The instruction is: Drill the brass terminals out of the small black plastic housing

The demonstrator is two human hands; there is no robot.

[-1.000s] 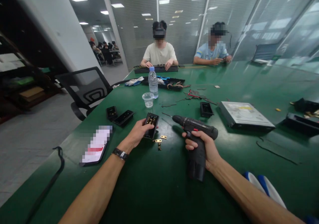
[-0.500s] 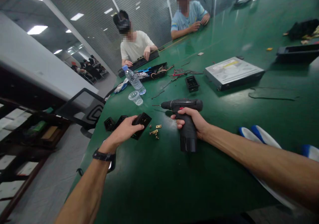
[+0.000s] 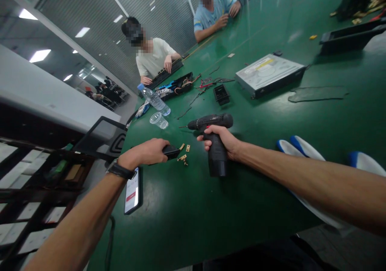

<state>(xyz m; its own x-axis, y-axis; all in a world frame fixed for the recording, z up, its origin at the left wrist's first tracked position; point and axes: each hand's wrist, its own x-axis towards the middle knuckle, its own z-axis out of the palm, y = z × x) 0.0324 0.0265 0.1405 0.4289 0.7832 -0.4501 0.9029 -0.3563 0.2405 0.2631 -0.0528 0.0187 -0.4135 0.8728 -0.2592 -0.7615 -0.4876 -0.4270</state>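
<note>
My right hand (image 3: 221,140) is wrapped round the grip of a black cordless drill (image 3: 212,122), whose thin bit points left. My left hand (image 3: 150,152) is closed on a small black plastic part (image 3: 171,151), tilted just above the table; the hand covers much of it. Right beside that part lie small brass pieces (image 3: 188,148) and several screws (image 3: 183,158). Below my left wrist a phone (image 3: 132,194) rests with its screen lit.
A clear plastic cup (image 3: 159,120) and a water bottle (image 3: 155,100) stand ahead. Beyond the drill are a black plastic box (image 3: 221,94) and a silver disc drive (image 3: 269,74). White-and-blue gloves (image 3: 301,148) lie under my right forearm. Two people sit across the green table (image 3: 187,214).
My left hand has turned the black part over, from its flat face showing to a lower tilt beside the brass pieces. One brass piece now lies apart near it. The view has shifted slightly.
</note>
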